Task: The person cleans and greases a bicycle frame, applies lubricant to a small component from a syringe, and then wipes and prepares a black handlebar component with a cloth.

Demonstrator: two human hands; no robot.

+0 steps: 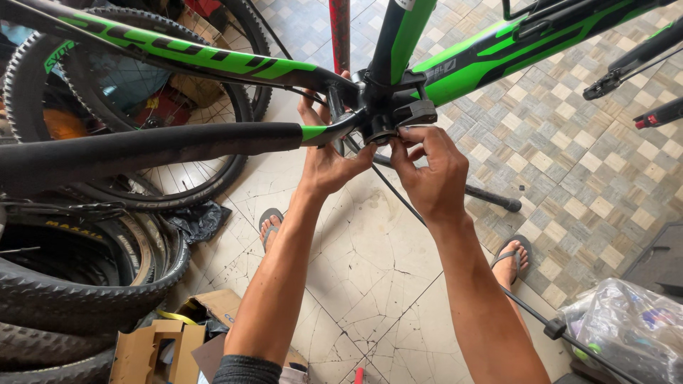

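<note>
While the left hand [329,160] braces the bottom bracket [382,122], the right hand [427,167] pinches its lower edge.

Stacked knobby tyres [78,291], open cardboard box [153,352], clear plastic bag [629,327], patterned floor tiles [569,163], black rag [203,219]

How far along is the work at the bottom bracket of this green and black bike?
Done: the bike frame is raised, and no crank shows at the bottom bracket. In hand: the left hand steadies the shell from behind while the right hand fingers its open end. Left: no crank or pedal is visible there yet.
</note>
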